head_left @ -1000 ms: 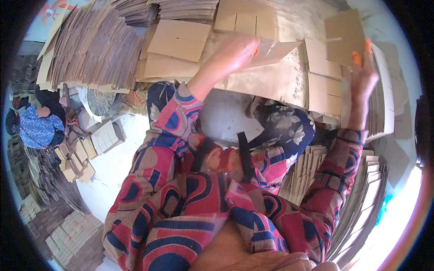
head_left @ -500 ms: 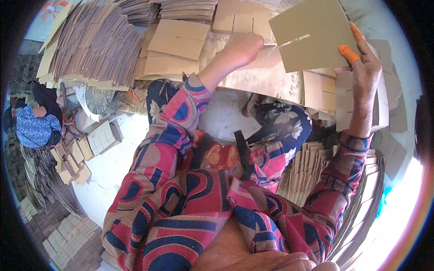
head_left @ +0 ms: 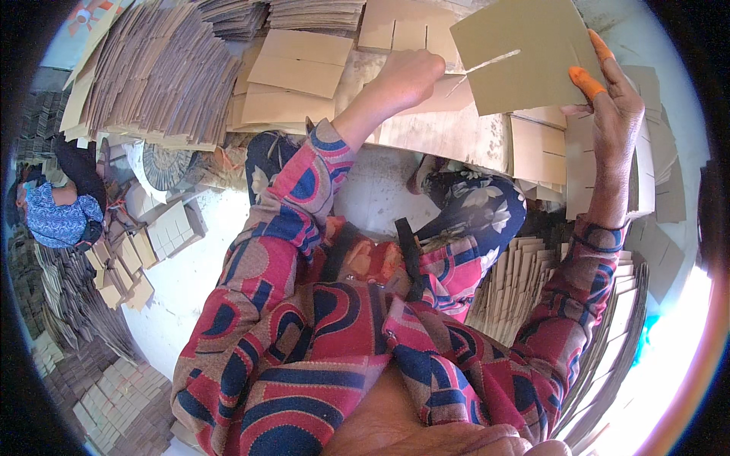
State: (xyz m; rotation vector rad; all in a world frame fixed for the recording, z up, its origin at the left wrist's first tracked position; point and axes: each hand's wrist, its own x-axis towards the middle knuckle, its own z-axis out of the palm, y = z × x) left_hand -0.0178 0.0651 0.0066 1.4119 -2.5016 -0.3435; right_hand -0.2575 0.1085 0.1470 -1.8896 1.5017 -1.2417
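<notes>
My right hand (head_left: pixel 617 102), with orange covers on its thumb and a finger, grips the right edge of a brown cardboard sheet (head_left: pixel 525 64). This sheet is raised and tilted above the work surface, and a light slit runs in from its left edge. My left hand (head_left: pixel 411 78) is closed in a pinch just left of it, on a smaller-looking slotted cardboard piece (head_left: pixel 443 97). Its fingertips are partly hidden. The slit ends of the two pieces are close together; whether they touch I cannot tell.
A tall stack of cardboard sheets (head_left: pixel 156 76) leans at the far left of the work surface (head_left: pixel 449 140). Flat slotted sheets (head_left: pixel 300 64) lie beside it. More cardboard stands upright (head_left: pixel 509 281) by my right side. Another person (head_left: pixel 65 213) sits at the left among cardboard piles.
The cardboard sheet in my right hand has shifted slightly up and to the left. My left hand has moved up a little, still pinching the slotted piece.
</notes>
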